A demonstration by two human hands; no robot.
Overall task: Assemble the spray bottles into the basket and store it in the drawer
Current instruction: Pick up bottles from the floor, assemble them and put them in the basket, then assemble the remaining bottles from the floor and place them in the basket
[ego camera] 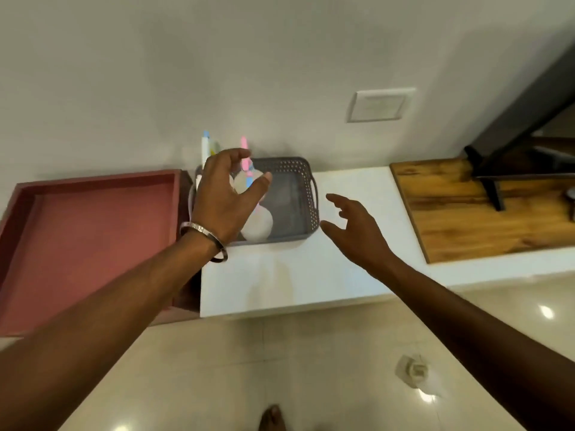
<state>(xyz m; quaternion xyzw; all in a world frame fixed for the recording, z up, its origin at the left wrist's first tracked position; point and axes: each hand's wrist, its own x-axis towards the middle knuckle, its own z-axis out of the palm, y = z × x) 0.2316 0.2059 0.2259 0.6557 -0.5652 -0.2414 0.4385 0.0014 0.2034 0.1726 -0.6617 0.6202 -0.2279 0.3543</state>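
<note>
A grey perforated basket (298, 188) stands on the white counter (311, 275), against the wall. White spray bottles stand in its left half; one white bottle (258, 225) is nearest, and pink (244, 150) and blue (205, 141) spray tops rise behind. My left hand (225, 194), with a metal bangle on the wrist, hovers over the bottles, fingers spread and holding nothing. My right hand (357, 228) is open just right of the basket, apart from its handle. The open drawer (93, 231), reddish inside, lies left of the counter.
A wooden board (466, 219) with a black stand (494, 181) on it lies at the counter's right. A white wall plate (381, 104) sits above the basket. Glossy tiled floor (280, 368) fills the foreground, with my foot at the bottom edge.
</note>
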